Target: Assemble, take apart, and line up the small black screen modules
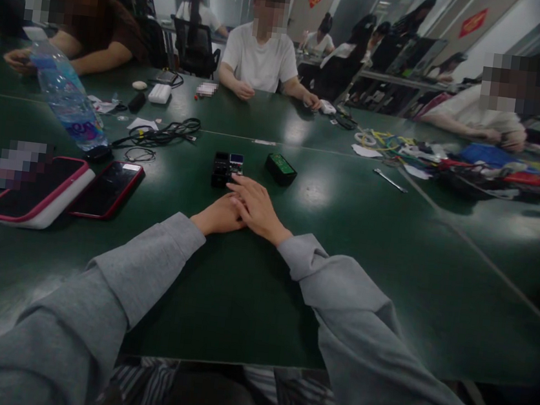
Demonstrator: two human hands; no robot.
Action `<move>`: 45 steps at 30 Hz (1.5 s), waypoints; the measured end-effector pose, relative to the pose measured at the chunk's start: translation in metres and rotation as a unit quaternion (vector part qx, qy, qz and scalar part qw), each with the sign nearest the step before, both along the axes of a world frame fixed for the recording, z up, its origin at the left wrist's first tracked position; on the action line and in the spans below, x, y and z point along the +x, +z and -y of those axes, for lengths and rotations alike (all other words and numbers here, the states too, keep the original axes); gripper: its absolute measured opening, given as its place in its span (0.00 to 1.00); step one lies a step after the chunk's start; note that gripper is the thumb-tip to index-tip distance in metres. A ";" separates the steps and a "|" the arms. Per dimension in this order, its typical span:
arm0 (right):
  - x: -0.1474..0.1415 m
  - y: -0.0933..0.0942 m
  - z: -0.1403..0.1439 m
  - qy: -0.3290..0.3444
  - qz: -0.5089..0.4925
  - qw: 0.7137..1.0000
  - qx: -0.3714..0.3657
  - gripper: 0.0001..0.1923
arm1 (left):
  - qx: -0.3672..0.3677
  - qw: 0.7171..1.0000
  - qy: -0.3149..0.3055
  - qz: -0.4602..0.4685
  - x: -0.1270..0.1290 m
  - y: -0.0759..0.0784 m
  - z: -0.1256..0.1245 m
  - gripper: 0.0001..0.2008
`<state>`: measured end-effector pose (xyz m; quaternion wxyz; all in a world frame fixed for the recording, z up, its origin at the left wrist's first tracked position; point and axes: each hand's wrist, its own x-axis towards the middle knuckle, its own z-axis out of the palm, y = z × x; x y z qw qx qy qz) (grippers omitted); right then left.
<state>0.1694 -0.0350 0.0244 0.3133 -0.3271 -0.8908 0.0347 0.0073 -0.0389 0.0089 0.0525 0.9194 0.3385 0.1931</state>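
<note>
While your right hand point(257, 209) lies flat over the left hand point(217, 216), both rest empty. Reach the small black device point(226, 168) just beyond gently.

The room is dim, lit from overhead; soft white glare patches sit on the dark green tabletop point(391, 255), brightest near its middle. The far wall and windows are washed pale. Corners fall into black vignette, and straight seams bow outward toward the edges. The hands cast only a faint shadow. Faces are pixelated, and distant figures look soft and grainy.
</note>
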 end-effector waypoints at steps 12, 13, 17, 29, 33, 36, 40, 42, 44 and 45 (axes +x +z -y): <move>-0.001 -0.005 -0.004 -0.054 -0.026 0.998 -0.033 0.25 | -0.005 0.999 0.007 -0.034 0.000 0.004 0.000 0.23; 0.000 -0.004 -0.003 -0.074 -0.033 0.996 -0.026 0.23 | -0.003 0.999 0.008 -0.041 0.000 0.004 0.001 0.22; 0.001 -0.004 -0.003 -0.108 -0.070 0.992 -0.013 0.21 | 0.006 0.999 0.012 -0.049 0.001 0.007 0.003 0.22; -0.001 -0.005 -0.002 -0.104 -0.019 0.994 -0.005 0.19 | -0.001 0.999 0.013 -0.039 0.001 0.003 0.001 0.21; -0.001 -0.002 -0.001 -0.131 -0.033 0.991 0.005 0.16 | 0.001 0.999 0.004 -0.041 0.001 0.003 0.000 0.21; -0.001 -0.001 -0.002 -0.153 -0.049 0.987 0.006 0.15 | 0.012 0.999 -0.008 -0.046 0.001 0.003 -0.001 0.21; 0.000 -0.002 -0.004 -0.157 -0.058 0.986 0.008 0.15 | 0.021 0.999 -0.008 -0.049 0.001 0.005 -0.001 0.21; 0.000 -0.003 -0.004 -0.162 -0.061 0.985 0.009 0.14 | 0.022 0.999 -0.008 -0.047 0.002 0.007 0.000 0.20; 0.000 -0.003 -0.004 -0.174 -0.065 0.982 0.013 0.13 | 0.023 0.999 -0.009 -0.046 0.002 0.011 0.002 0.19; 0.000 -0.003 -0.004 -0.184 -0.069 0.980 0.015 0.13 | 0.024 0.999 -0.010 -0.045 0.001 0.013 0.003 0.18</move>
